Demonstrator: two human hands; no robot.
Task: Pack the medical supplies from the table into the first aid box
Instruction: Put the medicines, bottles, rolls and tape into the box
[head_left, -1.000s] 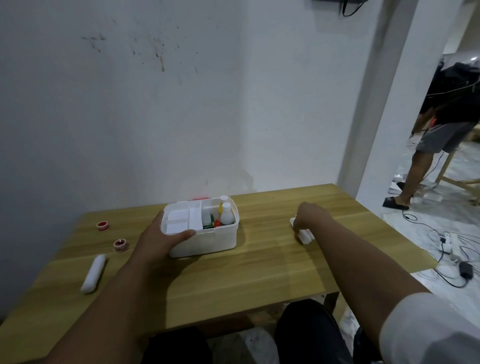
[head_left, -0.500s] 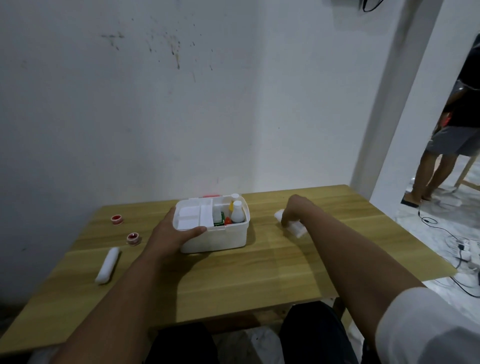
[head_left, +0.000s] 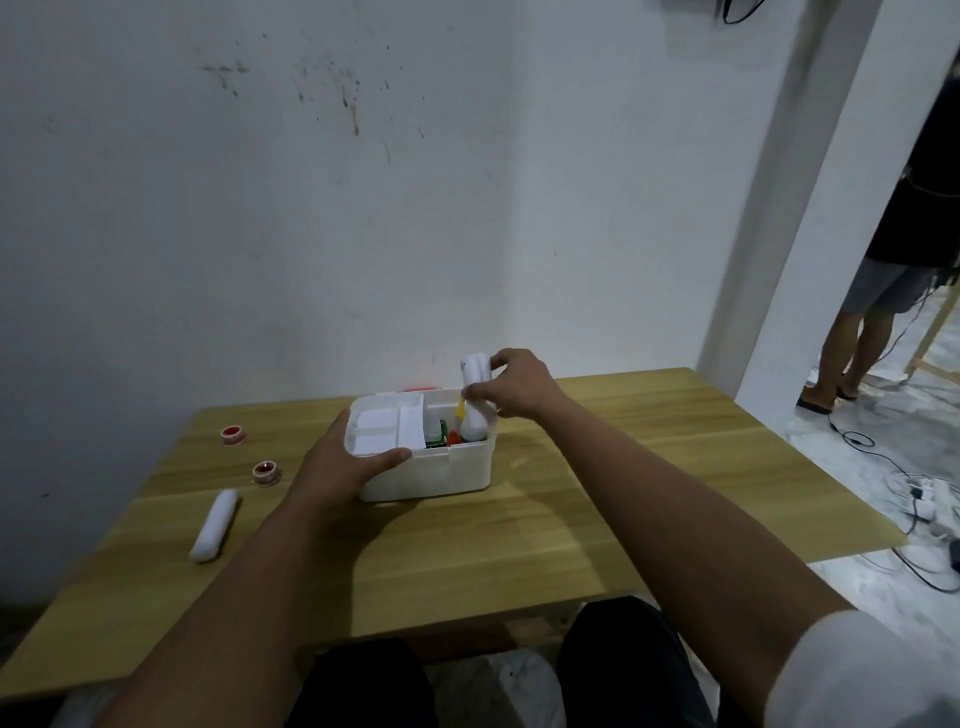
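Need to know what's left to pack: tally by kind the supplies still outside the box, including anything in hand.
White rolls: 2 (one in the right hand, roll; one on the table, roll)
Red tape rolls: 2
Total: 4

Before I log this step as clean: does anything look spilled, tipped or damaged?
Nothing stands out. The box sits level, bottles upright inside; the right hand holds a white roll above it. Another roll lies flat.

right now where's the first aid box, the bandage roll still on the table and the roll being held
first aid box (head_left: 426, 475), head view, front wall
bandage roll (head_left: 214, 525), head view, mid-length
held roll (head_left: 476, 370), head view, upper end above fingers
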